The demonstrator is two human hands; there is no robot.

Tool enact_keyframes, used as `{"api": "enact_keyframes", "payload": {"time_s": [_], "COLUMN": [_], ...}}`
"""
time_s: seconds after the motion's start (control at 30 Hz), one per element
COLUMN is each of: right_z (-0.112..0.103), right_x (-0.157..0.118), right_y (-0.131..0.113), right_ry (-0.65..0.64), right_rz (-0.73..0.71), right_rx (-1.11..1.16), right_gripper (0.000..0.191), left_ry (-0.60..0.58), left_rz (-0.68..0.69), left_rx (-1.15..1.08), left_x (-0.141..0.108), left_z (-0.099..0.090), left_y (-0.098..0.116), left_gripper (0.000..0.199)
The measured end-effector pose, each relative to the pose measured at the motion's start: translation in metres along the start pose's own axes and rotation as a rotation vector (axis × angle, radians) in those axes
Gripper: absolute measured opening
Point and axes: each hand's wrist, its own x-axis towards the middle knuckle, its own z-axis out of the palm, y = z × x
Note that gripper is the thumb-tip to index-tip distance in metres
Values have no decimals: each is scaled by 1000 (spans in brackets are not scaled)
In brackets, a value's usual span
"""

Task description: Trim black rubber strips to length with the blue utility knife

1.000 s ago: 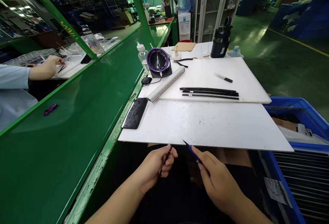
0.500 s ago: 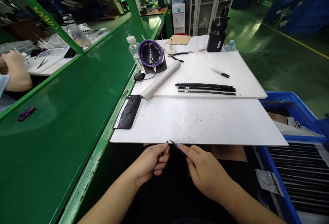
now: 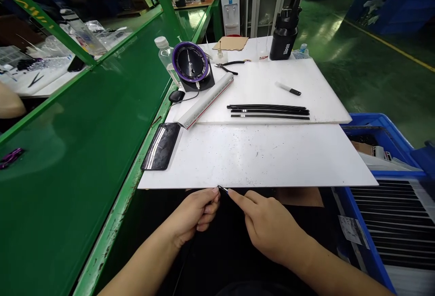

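At the near edge of the white board, my left hand (image 3: 200, 210) is closed, thumb and forefinger pinching the end of a thin black strip that is mostly hidden by the fingers. My right hand (image 3: 268, 219) is wrapped round a slim blue-handled tool with a dark pointed tip (image 3: 223, 189); its forefinger lies stretched along the tool. The tip meets or nearly meets the pinched end; contact cannot be made out. Beyond both hands, several black strips (image 3: 268, 110) lie side by side on the upper white board (image 3: 319, 87).
A phone (image 3: 161, 146), a long white box (image 3: 205, 101), a purple-rimmed fan (image 3: 190, 61), pliers (image 3: 227, 66), a capped knife-like tool (image 3: 288, 88) and a black bottle (image 3: 284, 33) lie or stand on the table. Blue bins (image 3: 365, 241) flank the right; a green rail (image 3: 112, 219) runs left.
My right hand has brought the tool's tip closer to my left fingertips. The view has shifted slightly, and the co-worker's arm at the left has moved mostly out of frame.
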Motion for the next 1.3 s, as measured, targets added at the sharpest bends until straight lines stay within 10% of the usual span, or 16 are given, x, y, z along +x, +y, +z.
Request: {"api": "enact_keyframes", "payload": {"time_s": [0.93,1.3], "right_z": [19,1], "right_x": [-4,-2], "right_y": [-4,-1], "right_ry": [57,52], "right_rz": [-105,-18], "right_rx": [-379,-1], "right_gripper": [69,62], "left_ry": [49,58], "left_rz": [-12,-5], "left_rx": [57,75], "left_x": [-1,-3], "left_z": [4,6], "left_y": [4,7], "left_gripper": [40,38]}}
